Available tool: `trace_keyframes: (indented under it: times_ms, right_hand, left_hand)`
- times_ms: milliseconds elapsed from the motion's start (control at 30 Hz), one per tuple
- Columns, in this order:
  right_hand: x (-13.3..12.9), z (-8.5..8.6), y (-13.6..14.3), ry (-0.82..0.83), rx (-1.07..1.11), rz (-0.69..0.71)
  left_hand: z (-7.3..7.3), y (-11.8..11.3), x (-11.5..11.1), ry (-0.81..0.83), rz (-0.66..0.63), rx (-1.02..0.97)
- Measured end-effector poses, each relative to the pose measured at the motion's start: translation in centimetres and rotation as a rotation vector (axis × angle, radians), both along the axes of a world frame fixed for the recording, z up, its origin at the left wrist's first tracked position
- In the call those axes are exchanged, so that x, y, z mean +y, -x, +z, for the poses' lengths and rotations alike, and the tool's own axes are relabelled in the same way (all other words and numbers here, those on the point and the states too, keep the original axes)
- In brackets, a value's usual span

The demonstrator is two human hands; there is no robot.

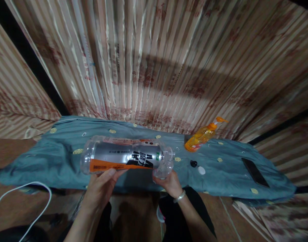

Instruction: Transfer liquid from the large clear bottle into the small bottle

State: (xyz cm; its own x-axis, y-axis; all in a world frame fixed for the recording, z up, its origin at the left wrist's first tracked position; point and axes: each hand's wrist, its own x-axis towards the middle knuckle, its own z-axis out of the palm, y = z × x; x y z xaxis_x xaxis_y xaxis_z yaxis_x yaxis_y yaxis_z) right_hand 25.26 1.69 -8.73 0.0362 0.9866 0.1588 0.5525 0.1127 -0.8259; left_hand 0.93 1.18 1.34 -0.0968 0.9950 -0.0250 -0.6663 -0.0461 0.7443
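Note:
A large clear plastic bottle with a silver, orange and black label lies sideways in both my hands, above the near edge of a teal cloth. My left hand grips the label part from below. My right hand, with a bracelet on the wrist, holds the bottle's neck end. Whether the bottle is capped is hidden by my fingers. A small black cap and a white cap lie on the cloth just right of my right hand.
An orange pump bottle lies tilted at the cloth's far edge. A dark phone rests on the cloth at the right. Striped curtains hang behind. A white cable loops over the brown floor at the left.

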Motion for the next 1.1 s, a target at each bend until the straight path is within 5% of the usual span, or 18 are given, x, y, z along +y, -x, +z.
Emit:
trace_keyframes:
  times_ms: [1100]
  right_hand:
    - [-0.16,0.21,-0.41,0.015,-0.023,0.052]
  left_hand:
    - [-0.43,0.20,-0.20,0.050,-0.009,0.070]
